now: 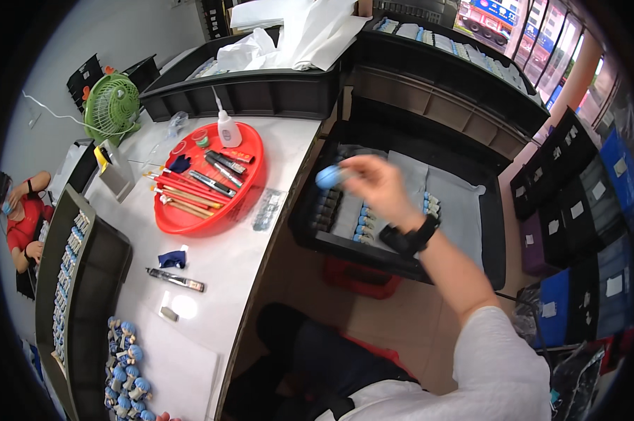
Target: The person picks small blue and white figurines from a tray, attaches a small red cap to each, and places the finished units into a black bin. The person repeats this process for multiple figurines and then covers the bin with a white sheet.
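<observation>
My right hand (377,184) is raised over the black tray (401,261) at the right, its fingers pinched on a small figurine with a round blue head (327,177). A dark watch sits on that wrist. Below the hand, figurines with pale blue tops (364,223) stand in rows on the tray's white lining, beside a dark row (324,209). Only some fingertips of my left hand (166,417) show at the bottom edge, next to a cluster of blue-haired figurines (129,372) on the white table. The rest of that hand is out of view.
A red basin (259,172) holds brushes, pens and a white squeeze bottle (228,129). Near it lie a cutter knife (175,279), dark blue cloth (171,259) and an eraser-like block (169,313). A crate of figurines (96,281) stands left. Beyond it sits another person (25,228).
</observation>
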A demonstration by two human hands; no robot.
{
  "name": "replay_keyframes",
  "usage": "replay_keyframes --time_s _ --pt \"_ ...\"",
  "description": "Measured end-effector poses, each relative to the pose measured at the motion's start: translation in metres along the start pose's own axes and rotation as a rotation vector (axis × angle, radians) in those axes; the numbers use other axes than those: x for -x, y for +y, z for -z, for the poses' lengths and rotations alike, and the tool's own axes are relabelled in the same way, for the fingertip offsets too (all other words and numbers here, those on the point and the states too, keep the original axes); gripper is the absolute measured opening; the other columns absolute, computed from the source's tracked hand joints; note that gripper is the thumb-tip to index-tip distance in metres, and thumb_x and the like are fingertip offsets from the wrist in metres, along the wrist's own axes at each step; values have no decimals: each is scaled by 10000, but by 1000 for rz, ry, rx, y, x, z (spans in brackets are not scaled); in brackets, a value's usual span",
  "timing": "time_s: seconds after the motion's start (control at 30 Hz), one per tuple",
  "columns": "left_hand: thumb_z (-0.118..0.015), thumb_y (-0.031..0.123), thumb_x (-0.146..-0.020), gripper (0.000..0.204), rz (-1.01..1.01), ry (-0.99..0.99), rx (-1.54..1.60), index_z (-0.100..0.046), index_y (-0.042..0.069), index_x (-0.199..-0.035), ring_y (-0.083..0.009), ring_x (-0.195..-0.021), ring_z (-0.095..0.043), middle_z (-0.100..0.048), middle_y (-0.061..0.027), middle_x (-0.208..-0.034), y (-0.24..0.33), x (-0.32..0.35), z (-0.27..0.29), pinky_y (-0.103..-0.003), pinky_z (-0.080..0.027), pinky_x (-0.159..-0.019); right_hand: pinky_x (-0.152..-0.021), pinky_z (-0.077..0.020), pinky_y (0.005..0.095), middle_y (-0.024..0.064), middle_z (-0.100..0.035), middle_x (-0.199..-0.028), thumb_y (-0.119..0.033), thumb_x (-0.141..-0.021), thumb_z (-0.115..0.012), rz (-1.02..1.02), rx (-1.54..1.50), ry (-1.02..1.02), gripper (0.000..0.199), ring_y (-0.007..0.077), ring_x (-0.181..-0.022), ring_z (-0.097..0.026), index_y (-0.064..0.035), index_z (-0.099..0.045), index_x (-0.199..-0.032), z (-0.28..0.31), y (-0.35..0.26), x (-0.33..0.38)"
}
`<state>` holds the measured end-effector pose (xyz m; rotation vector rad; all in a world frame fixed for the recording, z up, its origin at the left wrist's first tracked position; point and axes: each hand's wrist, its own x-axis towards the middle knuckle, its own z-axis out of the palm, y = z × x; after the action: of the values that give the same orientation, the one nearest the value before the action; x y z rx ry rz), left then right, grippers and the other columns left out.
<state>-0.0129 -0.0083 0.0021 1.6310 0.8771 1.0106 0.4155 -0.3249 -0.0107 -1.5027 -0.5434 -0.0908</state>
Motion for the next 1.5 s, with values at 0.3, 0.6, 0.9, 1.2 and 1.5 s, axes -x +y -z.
replay_keyframes --time_s 0.3,0.6,0.9,1.2,1.5 --pt "-564 23 -845 213 -144 15 -228 -591 -59 -1040 -154 -733 -547 -609 -108 -890 5 2 -15 -260 -453 -637 -778 -502 350 174 -664 -908 -84 -698 -680 -429 1110 554 236 292 -862 -649 -31 -660 -928 258 171 19" --pt "-548 36 -829 217 -177 -1 -295 -593 -68 -1014 -175 -754 -556 -606 -108 -868 9 7 -23 -292 -455 -674 -805 -486 393 187 -650 -911 -47 -694 -623 -603 1247 509 221 345 -915 -615 -34 -657 -913 298 237 48" --pt "-581 57 -775 259 -47 32 -236 -601 -37 -1016 -180 -865 -568 -613 -102 -940 -2 8 -7 -276 -458 -755 -857 -455 415 205 -629 -1024 -141 -806 -512 -531 1246 76 272 352 -981 -586 -13 -629 -1015 368 327 48" --pt "-602 -12 -804 193 72 -46 -69 -626 -18 -995 -128 -854 -600 -633 -86 -945 34 14 -7 -248 -487 -760 -873 -386 308 57 -539 -1221 -318 -913 -541 -460 406 121 413 177 -1030 -531 -181 -478 -1297 309 271 -66" --pt "-617 59 -777 198 -436 -447 -639 -639 -7 -962 -268 -849 -627 -648 -144 -922 92 -101 16 -333 -491 -768 -734 -444 202 41 -589 -986 -63 -913 -511 -45 224 -300 269 73 -827 -546 -19 -533 -1178 11 -44 -9"
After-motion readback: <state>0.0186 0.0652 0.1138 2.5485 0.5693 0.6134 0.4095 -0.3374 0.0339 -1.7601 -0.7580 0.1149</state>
